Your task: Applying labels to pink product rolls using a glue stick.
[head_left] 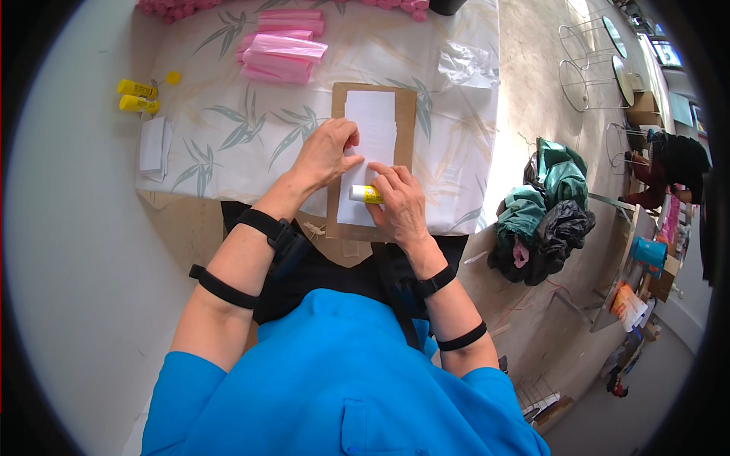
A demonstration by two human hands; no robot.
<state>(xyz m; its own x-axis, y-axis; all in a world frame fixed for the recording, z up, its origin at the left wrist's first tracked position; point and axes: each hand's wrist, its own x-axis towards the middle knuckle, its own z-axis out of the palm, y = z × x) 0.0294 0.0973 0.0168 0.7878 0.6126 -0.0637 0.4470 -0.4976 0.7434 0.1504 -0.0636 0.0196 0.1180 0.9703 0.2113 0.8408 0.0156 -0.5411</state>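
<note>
A: Packages on table?
B: Stack of pink flat packets [283, 47] at far edge, clear-wrapped. Crumpled clear plastic bag [465, 62] to the right of it.
A: Labelled items?
B: Two yellow glue sticks [138, 96] at left, lying flat, near a loose yellow cap [173, 77].
A: Screens?
B: One lit screen [667, 52] at far right, tilted, bluish; details too small to tell.

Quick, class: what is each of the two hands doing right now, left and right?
Left hand: open, fingers pressed flat on the white paper strips on the cardboard sheet.
Right hand: closed around a yellow glue stick, held against the paper.
</note>
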